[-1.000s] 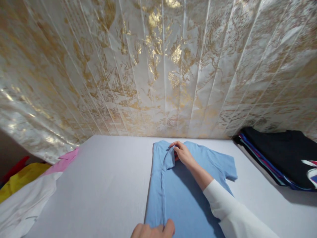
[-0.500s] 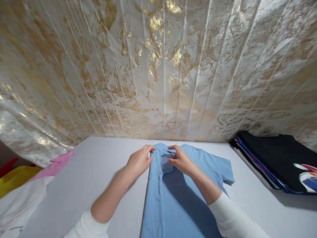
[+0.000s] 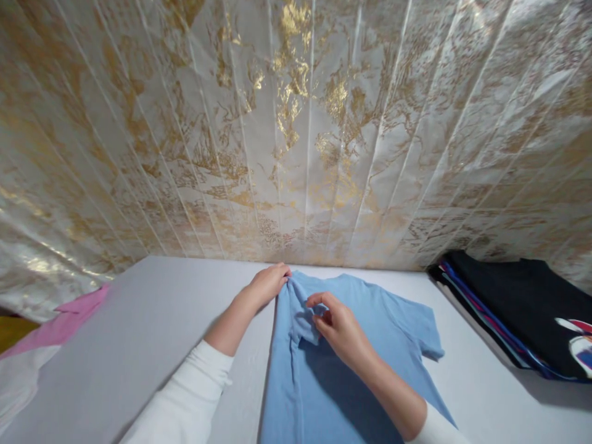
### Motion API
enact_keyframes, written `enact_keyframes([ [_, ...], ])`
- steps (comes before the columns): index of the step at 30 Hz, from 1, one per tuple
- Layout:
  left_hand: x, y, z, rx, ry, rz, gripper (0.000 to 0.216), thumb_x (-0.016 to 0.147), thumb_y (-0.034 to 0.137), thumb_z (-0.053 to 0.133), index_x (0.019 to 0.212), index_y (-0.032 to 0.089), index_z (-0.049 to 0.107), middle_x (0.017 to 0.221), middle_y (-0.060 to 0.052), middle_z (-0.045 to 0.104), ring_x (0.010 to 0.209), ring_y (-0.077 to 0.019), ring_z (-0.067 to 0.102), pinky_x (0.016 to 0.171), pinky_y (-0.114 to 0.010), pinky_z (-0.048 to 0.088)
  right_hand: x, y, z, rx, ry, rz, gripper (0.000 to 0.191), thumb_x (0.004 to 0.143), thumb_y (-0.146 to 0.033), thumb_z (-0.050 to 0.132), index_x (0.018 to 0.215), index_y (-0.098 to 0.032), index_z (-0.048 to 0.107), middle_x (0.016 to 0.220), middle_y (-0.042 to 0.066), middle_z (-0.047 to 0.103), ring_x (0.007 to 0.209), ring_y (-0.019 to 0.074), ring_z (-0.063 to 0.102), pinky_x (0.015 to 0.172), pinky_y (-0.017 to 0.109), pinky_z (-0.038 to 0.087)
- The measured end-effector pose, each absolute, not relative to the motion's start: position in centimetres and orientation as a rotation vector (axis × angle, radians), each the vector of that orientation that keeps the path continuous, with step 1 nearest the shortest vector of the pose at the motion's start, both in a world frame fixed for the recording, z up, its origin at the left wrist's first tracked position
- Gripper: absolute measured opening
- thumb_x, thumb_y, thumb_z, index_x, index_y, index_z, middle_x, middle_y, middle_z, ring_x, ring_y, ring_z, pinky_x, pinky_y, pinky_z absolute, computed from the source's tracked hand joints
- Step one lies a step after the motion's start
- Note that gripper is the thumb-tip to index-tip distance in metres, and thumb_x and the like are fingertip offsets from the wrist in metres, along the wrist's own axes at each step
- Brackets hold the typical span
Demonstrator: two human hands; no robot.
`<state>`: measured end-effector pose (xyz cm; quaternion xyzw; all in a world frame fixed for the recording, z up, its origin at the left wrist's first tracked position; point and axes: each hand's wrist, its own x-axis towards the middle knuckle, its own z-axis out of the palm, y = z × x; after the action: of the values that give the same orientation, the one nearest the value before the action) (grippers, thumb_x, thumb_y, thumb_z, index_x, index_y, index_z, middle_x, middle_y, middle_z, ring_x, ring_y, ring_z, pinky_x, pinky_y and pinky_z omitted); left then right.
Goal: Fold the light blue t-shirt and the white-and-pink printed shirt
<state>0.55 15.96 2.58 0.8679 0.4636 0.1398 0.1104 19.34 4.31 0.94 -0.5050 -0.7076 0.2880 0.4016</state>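
A light blue T-shirt (image 3: 365, 327) lies on the white table, its left side folded inward in a long strip. The folded-over sleeve (image 3: 305, 317) is bunched near the top of that strip. At the shirt's upper left corner, my left hand (image 3: 271, 280) is closed on the fabric, its fingertips partly hidden. My right hand (image 3: 340, 324) hovers at the folded sleeve with thumb and forefinger curved and a small gap between them. Its other fingers are curled. On the far side, the other sleeve (image 3: 428, 330) is spread out flat.
A stack of folded clothes with a black shirt (image 3: 522, 308) on top sits at the table's right. Pink and white garments (image 3: 69, 320) lie at the left edge. Behind the white table (image 3: 152, 302) hangs a silver and gold patterned curtain (image 3: 305, 154).
My left hand has moved onto the shirt's top corner and closed on it. My right hand has come slightly nearer, and the folded sleeve has shifted. The view has moved slightly.
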Motion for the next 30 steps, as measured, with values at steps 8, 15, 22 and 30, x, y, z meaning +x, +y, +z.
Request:
enact_keyframes([
  [8, 0.9, 15.8, 1.8, 2.541, 1.36, 0.522, 0.018, 0.088, 0.01, 0.052, 0.099, 0.021, 0.062, 0.101, -0.003, 0.062, 0.093, -0.0186, 0.062, 0.084, -0.027, 0.046, 19.3, 4.0, 0.6, -1.17, -1.967, 0.511, 0.026, 0.081, -0.004, 0.04, 0.087, -0.02, 0.06, 0.083, 0.002, 0.063, 0.077, 0.0157, 0.058, 0.072, 0.026, 0.044],
  [15, 0.9, 15.7, 1.6, 2.587, 1.29, 0.635, 0.022, 0.085, 0.003, 0.053, 0.098, 0.02, 0.061, 0.101, -0.003, 0.06, 0.097, -0.0171, 0.06, 0.088, -0.026, 0.045, 18.6, 2.8, 1.6, -0.909, -2.012, 0.349, 0.025, 0.083, -0.004, 0.038, 0.083, -0.02, 0.058, 0.079, 0.003, 0.06, 0.075, 0.0146, 0.056, 0.069, 0.024, 0.043],
  [22, 1.1, 15.6, 1.6, 2.615, 1.301, 0.656, 0.018, 0.085, 0.006, 0.056, 0.095, 0.02, 0.062, 0.097, -0.003, 0.061, 0.096, -0.0186, 0.06, 0.088, -0.029, 0.045, 19.8, 3.7, 1.1, -1.344, -1.85, 0.295, 0.016, 0.088, -0.017, 0.046, 0.096, -0.02, 0.059, 0.076, 0.0, 0.062, 0.058, 0.0133, 0.053, 0.06, 0.024, 0.04],
  [30, 1.3, 15.2, 2.0, 2.623, 1.318, 0.597, 0.021, 0.086, 0.004, 0.052, 0.092, 0.02, 0.065, 0.097, -0.003, 0.063, 0.094, -0.0172, 0.062, 0.084, -0.025, 0.045, 20.2, 5.4, -0.9, -1.55, -1.974, 0.113, 0.01, 0.077, -0.013, 0.059, 0.085, -0.02, 0.058, 0.094, 0.007, 0.061, 0.088, 0.0242, 0.054, 0.079, 0.035, 0.042],
])
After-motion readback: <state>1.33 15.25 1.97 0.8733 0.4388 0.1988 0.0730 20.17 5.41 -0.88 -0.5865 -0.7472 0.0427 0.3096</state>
